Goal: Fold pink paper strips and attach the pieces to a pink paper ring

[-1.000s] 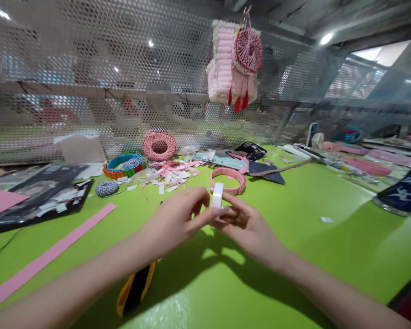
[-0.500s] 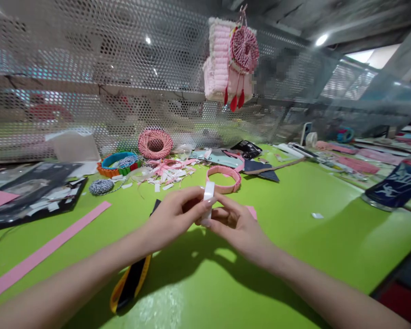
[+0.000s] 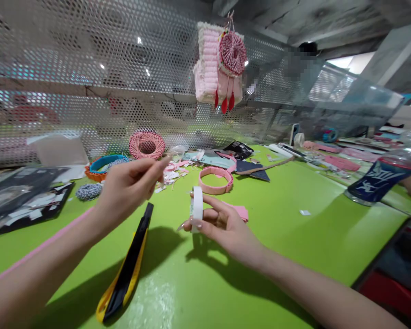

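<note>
My right hand [image 3: 226,226] holds a small roll of white tape [image 3: 198,204] upright over the table, its fingers curled round the roll's edge. To the left and a little higher is my left hand [image 3: 125,192], thumb and forefinger pinched together; whatever lies between them is too small to make out. Below the hands a yellow and black utility knife [image 3: 126,269] rests on the green table. Just beyond the tape stands a pink ring-shaped band [image 3: 215,188], and a folded pink strip [image 3: 240,213] lies partly behind my right hand.
White and pink scraps [image 3: 173,173] are strewn behind my left hand, near a pink string-wound ring [image 3: 146,145]. A grey yarn coil [image 3: 88,192] and a black plastic sheet [image 3: 30,196] lie left. A dark-labelled bottle [image 3: 376,180] stands right. A perforated metal panel [image 3: 123,105] closes the back.
My left hand has let go of the tape roll and moved left and up, fingertips pinched. My right hand keeps the roll. The view has shifted slightly to the right.
</note>
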Tool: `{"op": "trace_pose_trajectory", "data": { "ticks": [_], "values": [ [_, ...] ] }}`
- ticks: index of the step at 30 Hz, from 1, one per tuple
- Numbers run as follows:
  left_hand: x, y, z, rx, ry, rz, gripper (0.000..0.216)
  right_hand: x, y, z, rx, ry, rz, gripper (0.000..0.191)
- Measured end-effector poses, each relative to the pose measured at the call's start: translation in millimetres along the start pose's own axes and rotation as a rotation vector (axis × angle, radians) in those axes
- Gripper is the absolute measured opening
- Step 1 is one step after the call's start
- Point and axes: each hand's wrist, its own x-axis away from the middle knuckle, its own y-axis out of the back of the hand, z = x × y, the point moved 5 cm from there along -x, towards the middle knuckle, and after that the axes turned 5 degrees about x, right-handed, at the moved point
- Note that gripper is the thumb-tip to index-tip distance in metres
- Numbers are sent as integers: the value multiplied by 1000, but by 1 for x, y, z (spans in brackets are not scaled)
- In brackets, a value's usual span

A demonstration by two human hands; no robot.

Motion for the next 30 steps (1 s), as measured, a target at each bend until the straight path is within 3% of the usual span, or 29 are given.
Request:
{"op": "trace_pose_trajectory", "data": {
  "ticks": [2,4,8,11,14,16,20,21,23,25,28,30],
  "values": [
    [-6,14,3,-217,-127,-108,41,-1,3,3,-31,-5,-4,58],
    [-15,15,19,-444,-191,-115,38,-3,6,6,-75,-9,-7,51],
    [-35,-3,73,-593,-75,105,43,-7,13,7,-256,-43,-38,37],
    [-39,-13,94,-621,-8,163,40,-8,17,6,-342,-84,-74,32],
    [-33,-18,86,-578,-37,199,41,-9,22,7,-368,-76,-101,24],
    [-24,-24,70,-486,-56,297,46,-10,26,8,-371,-68,-143,19],
    [8,-52,35,-68,-40,762,38,-11,34,6,-392,-75,-210,13],
    [15,-57,27,-18,-85,813,36,-11,34,7,-402,-65,-213,13],
    [24,-65,17,-4,-155,788,30,-10,35,9,-417,-39,-214,13],
    [25,-67,16,-29,-185,665,24,-9,34,11,-404,-23,-214,15],
    [19,-62,15,-77,-191,491,20,-6,29,16,-302,2,-193,25],
    [16,-57,11,-100,-175,446,19,-6,27,17,-215,17,-187,29]
  ]
}}
